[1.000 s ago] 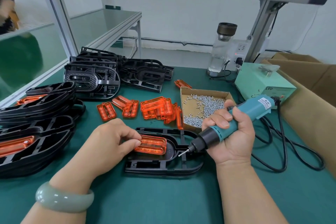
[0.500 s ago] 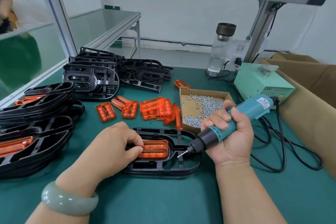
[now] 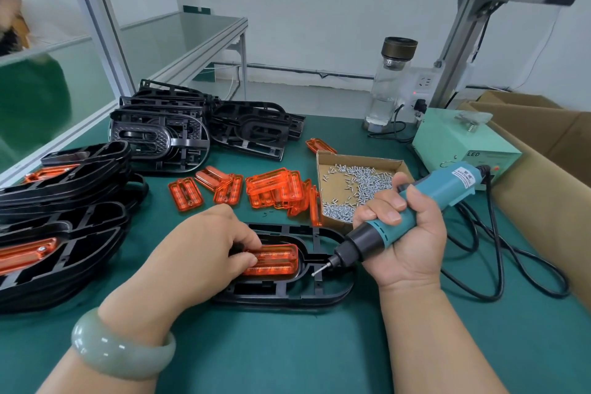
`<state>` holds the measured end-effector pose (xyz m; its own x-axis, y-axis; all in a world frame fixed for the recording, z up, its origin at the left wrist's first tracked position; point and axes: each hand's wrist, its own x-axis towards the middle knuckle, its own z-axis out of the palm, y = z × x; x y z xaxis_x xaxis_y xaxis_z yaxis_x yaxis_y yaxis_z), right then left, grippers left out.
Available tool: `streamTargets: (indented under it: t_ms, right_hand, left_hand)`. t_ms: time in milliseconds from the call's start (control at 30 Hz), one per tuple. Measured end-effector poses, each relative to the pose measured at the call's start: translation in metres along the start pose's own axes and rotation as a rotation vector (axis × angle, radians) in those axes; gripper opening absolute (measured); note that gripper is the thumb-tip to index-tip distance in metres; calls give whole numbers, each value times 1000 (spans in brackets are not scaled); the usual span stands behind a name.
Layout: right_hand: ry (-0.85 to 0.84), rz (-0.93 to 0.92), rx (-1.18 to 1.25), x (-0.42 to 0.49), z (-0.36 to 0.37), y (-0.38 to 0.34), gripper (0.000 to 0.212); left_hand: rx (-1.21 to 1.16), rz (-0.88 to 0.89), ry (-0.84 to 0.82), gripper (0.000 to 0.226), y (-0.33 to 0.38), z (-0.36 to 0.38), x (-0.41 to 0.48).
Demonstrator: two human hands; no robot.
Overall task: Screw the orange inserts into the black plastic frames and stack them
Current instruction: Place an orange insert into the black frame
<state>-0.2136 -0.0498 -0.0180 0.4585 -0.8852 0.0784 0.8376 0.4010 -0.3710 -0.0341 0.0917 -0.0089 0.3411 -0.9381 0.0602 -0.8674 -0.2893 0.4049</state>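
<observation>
A black plastic frame lies flat on the green mat in front of me. An orange insert sits in the frame's oval opening. My left hand pinches the insert's left end with curled fingers and thumb. My right hand grips a teal electric screwdriver; its bit tip hovers just right of the insert. Loose orange inserts lie behind the frame. At the left stands a stack of frames with inserts fitted.
An open cardboard box of small silver screws sits behind my right hand. Bare black frames pile at the back. A green power unit, a glass bottle and the screwdriver's black cable occupy the right. A cardboard box borders the right edge.
My left hand has lowered the orange insert into the frame's opening and shifted slightly right. The screwdriver tip stays just right of the insert.
</observation>
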Motion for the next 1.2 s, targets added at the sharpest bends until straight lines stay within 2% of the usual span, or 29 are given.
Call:
streamTargets:
  t_ms: [133,267,400,567,667,800,1200]
  right_hand:
    - [-6,3,0,0,-1,-1,10]
    - [-4,7,10,0,-1,-1,11]
    - [-3,5,12,0,0,0,11]
    - [-8,7,8,0,0,-1,11]
    - [-10,8,15,0,0,-1,11]
    - [-6,7,15,0,0,-1,11]
    - [-8,5,24,0,0,-1,11]
  left_hand:
    - [21,-11,-51,11,0,1,3]
    - [13,-4,28,14,-5,-5,2]
    - [39,-14,-28,25,-8,-8,2]
    - [36,23,-57,6,-4,0,1]
    - [8,48,-7,9,-5,1,2]
    - [7,25,-66,11,-6,4,5]
    - [-30,40,-51,10,-4,15,8]
